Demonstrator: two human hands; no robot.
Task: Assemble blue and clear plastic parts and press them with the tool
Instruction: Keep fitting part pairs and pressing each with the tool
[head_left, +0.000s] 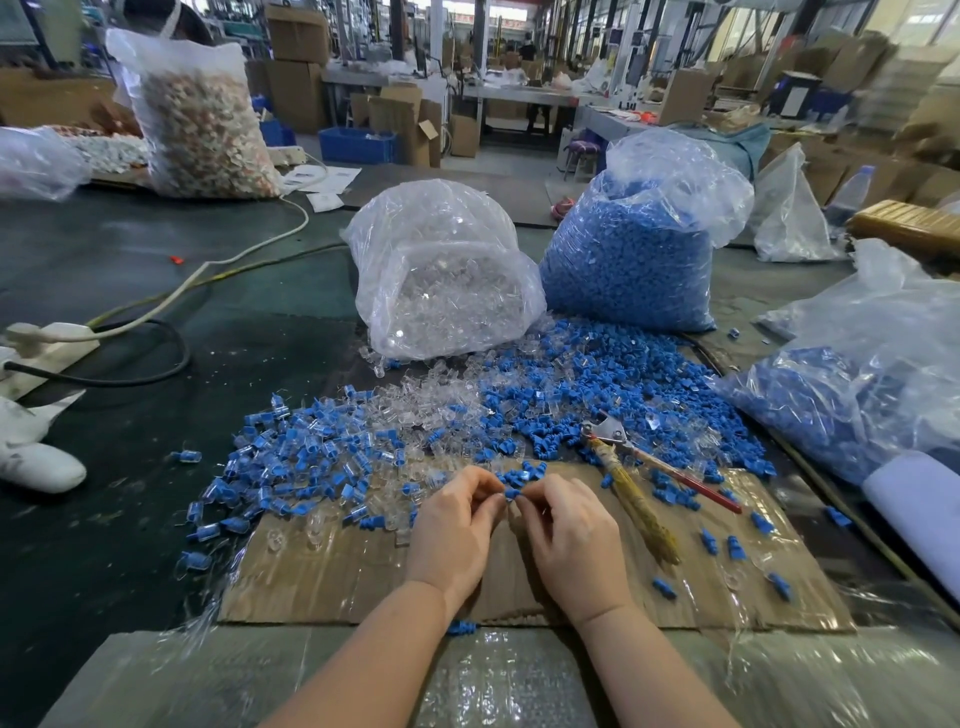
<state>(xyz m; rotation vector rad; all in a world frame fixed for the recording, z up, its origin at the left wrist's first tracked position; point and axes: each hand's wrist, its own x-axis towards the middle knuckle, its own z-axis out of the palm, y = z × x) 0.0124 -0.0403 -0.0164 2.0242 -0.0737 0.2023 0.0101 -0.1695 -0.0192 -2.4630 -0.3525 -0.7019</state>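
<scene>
Both forearms are reaching in from the bottom edge, and the left hand (457, 519) and the right hand (571, 525) are meeting fingertip to fingertip over the cardboard sheet (519, 587) that is lying on the bench (156, 291). Between the fingertips a small blue part (512, 492) is being pinched; both hands are curling narrowly around it. Whether a clear part is also sitting between the fingers I cannot tell, because the fingers are covering that place and clear plastic is hard to see.

To the left of the left hand a heap of joined pieces (301, 467), blue inside clear, is lying, so a good number seem to be assembled already. Ahead of the hands, loose clear parts (441, 400) and loose blue parts (597, 384) are spreading in a wide mix, and behind them the bag of clear parts (441, 270) and the bag of blue parts (634, 249) are standing nearly full. Much work is therefore remaining, in my judgement.

Just to the right of the right hand the pressing tool (618, 457) is lying untouched, with one wrapped handle and one red handle. Whether the joined pieces are pressed already is not possible to make out. Another bag with blue parts (841, 384) is being cut off at the right edge.
</scene>
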